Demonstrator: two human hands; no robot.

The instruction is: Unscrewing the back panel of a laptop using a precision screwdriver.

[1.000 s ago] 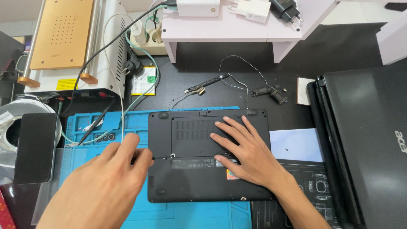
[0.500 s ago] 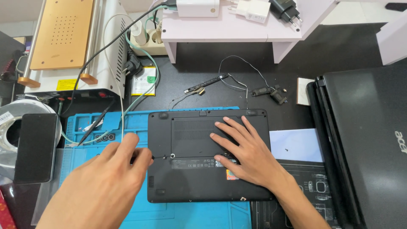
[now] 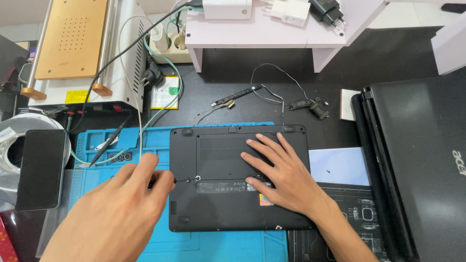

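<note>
Black plastic laptop base [image 3: 228, 194] lies bottom-up on the blue mat [image 3: 160, 140], near me. My right hand [image 3: 281, 177] presses flat and open on its panel. My left hand [image 3: 121, 213] pinches at the left edge, around a screw I think; whether it holds a tool I cannot tell. A slip could strip the screw or scratch the cover.

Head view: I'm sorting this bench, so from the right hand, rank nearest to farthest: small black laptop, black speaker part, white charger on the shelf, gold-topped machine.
From the right hand:
1. Small black laptop, directly under the palm, touched.
2. Black speaker part, just beyond the laptop's far edge, slightly right.
3. White charger, on the white shelf at the top.
4. Gold-topped machine, far top left corner.
</note>
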